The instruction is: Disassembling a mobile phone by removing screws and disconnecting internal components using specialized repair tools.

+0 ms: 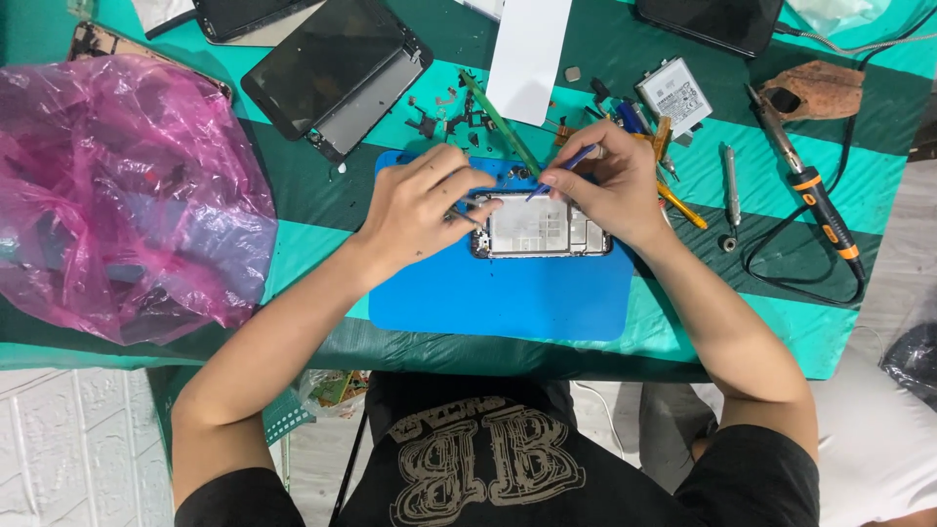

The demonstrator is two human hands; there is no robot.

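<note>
Two hands meet over an opened phone frame (542,226) lying crosswise at centre frame on a blue mat (508,293): the left hand (425,207) pinches its left end, the right hand (610,185) grips a blue pry tool (564,168) angled down onto its upper edge.

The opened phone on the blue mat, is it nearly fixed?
Not yet. The opened phone frame has its back off, and small removed parts lie above the blue mat. The left hand steadies it while the right hand works a blue pry tool inside. Nothing's reassembled.
</note>
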